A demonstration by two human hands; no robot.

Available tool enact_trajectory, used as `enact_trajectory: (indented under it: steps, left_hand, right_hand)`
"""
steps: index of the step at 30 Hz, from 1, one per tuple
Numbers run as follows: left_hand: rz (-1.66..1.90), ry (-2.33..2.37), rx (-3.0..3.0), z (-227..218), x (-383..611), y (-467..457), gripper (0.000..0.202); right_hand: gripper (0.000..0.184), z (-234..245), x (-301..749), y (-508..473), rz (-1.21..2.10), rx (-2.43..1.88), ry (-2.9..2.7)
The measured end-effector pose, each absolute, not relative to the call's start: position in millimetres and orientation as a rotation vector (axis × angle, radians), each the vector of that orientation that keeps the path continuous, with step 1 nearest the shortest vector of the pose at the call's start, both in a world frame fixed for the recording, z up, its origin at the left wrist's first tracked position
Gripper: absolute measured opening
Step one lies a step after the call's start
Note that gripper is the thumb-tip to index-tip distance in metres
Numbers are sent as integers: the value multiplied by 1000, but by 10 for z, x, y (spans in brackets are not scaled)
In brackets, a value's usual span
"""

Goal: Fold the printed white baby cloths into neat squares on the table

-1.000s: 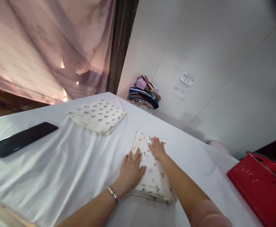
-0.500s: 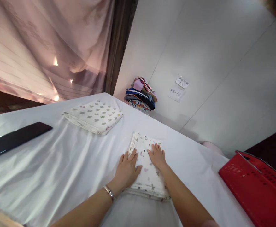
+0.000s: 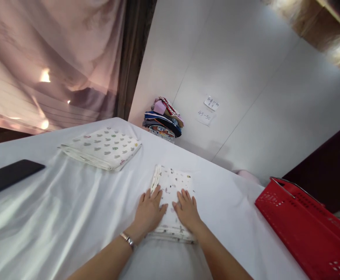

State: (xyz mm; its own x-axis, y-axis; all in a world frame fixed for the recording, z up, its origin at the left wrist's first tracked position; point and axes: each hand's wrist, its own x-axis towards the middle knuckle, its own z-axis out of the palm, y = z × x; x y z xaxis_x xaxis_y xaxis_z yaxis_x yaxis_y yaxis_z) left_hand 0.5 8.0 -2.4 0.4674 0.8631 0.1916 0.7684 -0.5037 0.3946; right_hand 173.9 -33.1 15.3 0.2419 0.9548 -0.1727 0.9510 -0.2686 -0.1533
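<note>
A small folded white cloth with tiny coloured prints [image 3: 172, 182] lies on the white-covered table [image 3: 70, 217] in front of me. My left hand [image 3: 149, 210] rests flat on its left half, fingers stretched out, a metal bracelet on the wrist. My right hand [image 3: 186, 208] lies flat on its right half, fingers spread. Neither hand grips anything. A second, larger folded cloth with a heart print [image 3: 101, 147] sits further back to the left, apart from both hands.
A red plastic basket [image 3: 300, 225] stands at the table's right edge. A black flat object [image 3: 8, 181] lies at the far left. A stack of colourful folded fabrics [image 3: 163, 120] sits against the white wall, with paper notes [image 3: 207, 111] taped nearby. Pink curtains hang behind.
My right hand has slid back toward me along the folded cloth, level with the left. The view has shifted right and up a little.
</note>
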Motion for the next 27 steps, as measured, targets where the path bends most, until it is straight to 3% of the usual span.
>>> enact_trajectory:
  steps: [10, 18, 23, 27]
  left_hand:
    - [518, 1364, 2432, -2, -12, 89, 52]
    - [530, 1368, 2412, -4, -9, 78, 53]
    - [521, 1294, 2371, 29, -52, 50, 56]
    - [507, 959, 2433, 87, -83, -37, 54]
  right_hand:
    - [62, 143, 1875, -576, 350, -2415, -1534]
    - [83, 53, 2119, -752, 763, -2072, -892]
    - [82, 135, 2305, -755, 797, -1923, -907]
    - [79, 134, 2724, -842, 691, -2049, -1030]
